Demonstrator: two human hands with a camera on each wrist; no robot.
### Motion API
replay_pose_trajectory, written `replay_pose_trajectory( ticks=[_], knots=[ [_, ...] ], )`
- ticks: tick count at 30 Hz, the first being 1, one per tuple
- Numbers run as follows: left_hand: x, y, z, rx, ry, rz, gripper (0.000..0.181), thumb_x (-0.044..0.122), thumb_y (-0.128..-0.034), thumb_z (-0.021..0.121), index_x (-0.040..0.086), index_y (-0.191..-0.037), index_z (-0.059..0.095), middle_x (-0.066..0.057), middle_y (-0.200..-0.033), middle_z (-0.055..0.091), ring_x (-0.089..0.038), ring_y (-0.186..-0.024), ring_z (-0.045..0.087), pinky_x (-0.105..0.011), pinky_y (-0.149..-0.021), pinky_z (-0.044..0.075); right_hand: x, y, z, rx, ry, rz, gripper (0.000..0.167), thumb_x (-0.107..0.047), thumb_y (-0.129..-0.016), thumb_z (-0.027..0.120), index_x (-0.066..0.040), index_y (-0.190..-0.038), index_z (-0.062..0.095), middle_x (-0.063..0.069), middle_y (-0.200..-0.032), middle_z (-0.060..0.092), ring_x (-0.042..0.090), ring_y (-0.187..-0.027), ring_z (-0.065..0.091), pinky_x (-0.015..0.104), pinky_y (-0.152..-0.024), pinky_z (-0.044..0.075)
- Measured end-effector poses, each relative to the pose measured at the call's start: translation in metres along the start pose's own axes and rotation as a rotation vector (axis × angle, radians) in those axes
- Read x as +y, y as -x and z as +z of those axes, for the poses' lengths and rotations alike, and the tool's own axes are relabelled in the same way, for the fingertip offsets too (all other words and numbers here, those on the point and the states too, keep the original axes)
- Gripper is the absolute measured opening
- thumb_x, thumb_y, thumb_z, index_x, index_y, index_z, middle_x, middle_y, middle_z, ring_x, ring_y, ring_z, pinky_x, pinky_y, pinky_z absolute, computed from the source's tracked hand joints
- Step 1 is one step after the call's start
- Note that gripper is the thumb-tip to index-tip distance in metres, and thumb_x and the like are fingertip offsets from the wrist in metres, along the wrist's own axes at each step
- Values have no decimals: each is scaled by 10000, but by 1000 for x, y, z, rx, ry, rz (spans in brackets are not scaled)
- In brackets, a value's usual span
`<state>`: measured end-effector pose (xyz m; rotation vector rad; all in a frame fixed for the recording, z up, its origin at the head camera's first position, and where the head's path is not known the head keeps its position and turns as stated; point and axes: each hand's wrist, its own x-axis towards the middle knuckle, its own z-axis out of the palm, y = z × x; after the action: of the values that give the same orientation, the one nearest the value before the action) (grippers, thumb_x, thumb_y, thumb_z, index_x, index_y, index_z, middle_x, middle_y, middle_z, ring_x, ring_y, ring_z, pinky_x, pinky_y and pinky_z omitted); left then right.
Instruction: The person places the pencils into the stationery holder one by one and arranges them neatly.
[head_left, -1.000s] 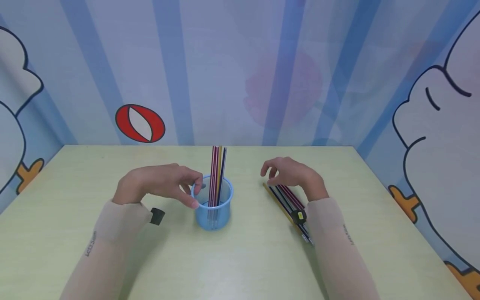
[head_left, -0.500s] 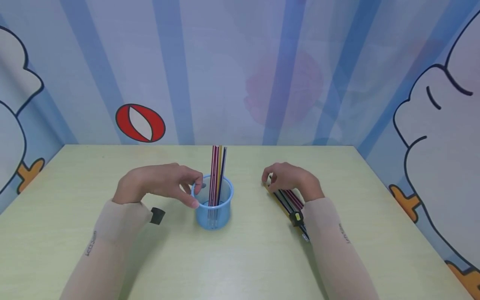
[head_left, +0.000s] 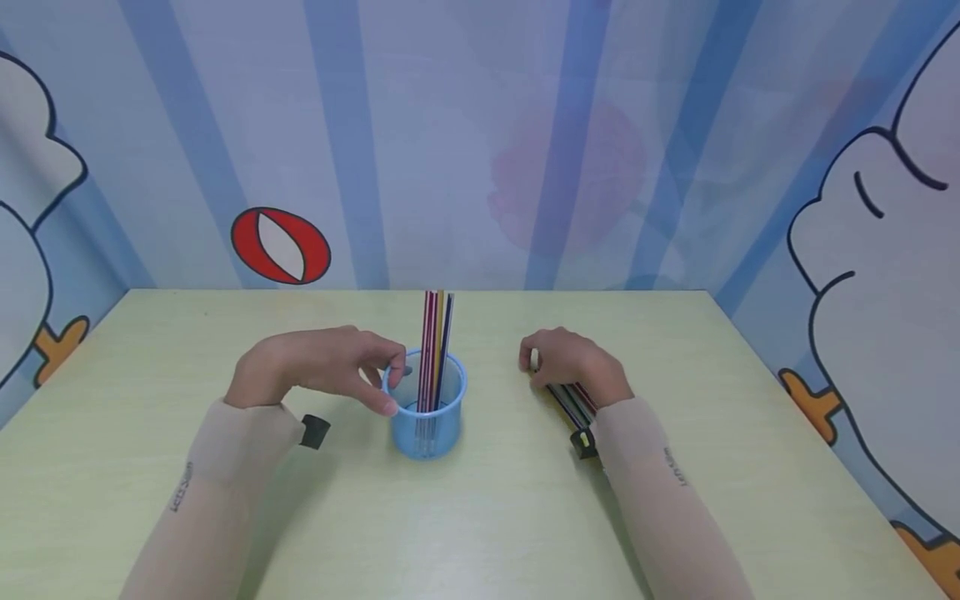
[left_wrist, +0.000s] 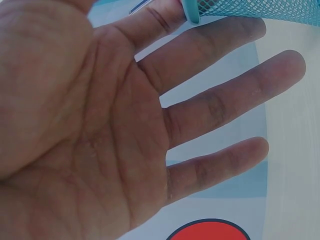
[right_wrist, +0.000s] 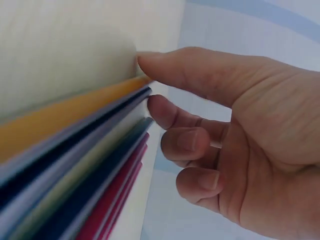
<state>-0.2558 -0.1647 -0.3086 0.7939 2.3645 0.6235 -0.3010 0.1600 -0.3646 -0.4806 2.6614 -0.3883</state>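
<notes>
Near centre frame, the left hand [head_left: 322,364] pinches the rim of a blue cup [head_left: 448,429] holding standing sticks [head_left: 429,350]. Right of centre, the right hand [head_left: 572,360] has fingertips at the ends of lying sticks [head_left: 572,405]; whether its grip grasps any is unclear.

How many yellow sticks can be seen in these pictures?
2. One yellow stick stands in the blue mesh cup; a second yellow stick lies on the table, one end by the right hand. More could be hidden.
</notes>
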Motion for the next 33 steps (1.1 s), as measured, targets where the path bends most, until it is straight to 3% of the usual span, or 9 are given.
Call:
replay_pose_trajectory(
  ticks=[8, 14, 19, 23, 33],
  knots=[
    [2, 0, 0, 2, -3, -5, 312, 356, -861, 792, 163, -970, 572, 5, -1175, 664, -218, -1132, 612, -444, -891, 502, -6, -4, 6, 67, 84, 12, 177, -56, -896, 685, -129, -1056, 664, 39, -1021, 630, 213, -828, 556, 363, -720, 476],
    [2, 0, 0, 2, -6, -18, 313, 363, -858, 794, 171, -968, 572, 3, -1192, 660, -215, -1133, 610, -449, -890, 499, -11, -4, 7, 83, 132, 26, 204, -99, -927, 689, -135, -1122, 640, 40, -968, 620, 207, -787, 561, 372, -701, 467],
    [2, 1, 0, 3, -11, -17, 304, 357, -860, 793, 178, -962, 570, 8, -1175, 664, -209, -1125, 614, -437, -881, 500, -12, -4, 6, 77, 107, 27, 262, -106, -932, 662, -127, -1191, 628, 54, -938, 618, 212, -775, 545, 374, -701, 449],
    [2, 1, 0, 5, -11, -14, 300, 357, -861, 792, 182, -957, 569, 10, -1164, 667, -208, -1121, 616, -437, -882, 498, -11, -4, 6, 71, 81, 15, 219, -121, -931, 649, -126, -1149, 641, 49, -982, 611, 215, -787, 530, 377, -706, 438],
    [2, 1, 0, 1, -1, -3, 319, 353, -863, 792, 146, -979, 579, 10, -1120, 667, -206, -1114, 619, -437, -891, 494, -9, -5, 2, 76, -6, -28, 204, -169, -923, 662, -137, -1119, 614, 39, -876, 616, 186, -715, 554, 344, -659, 437]
  ],
)
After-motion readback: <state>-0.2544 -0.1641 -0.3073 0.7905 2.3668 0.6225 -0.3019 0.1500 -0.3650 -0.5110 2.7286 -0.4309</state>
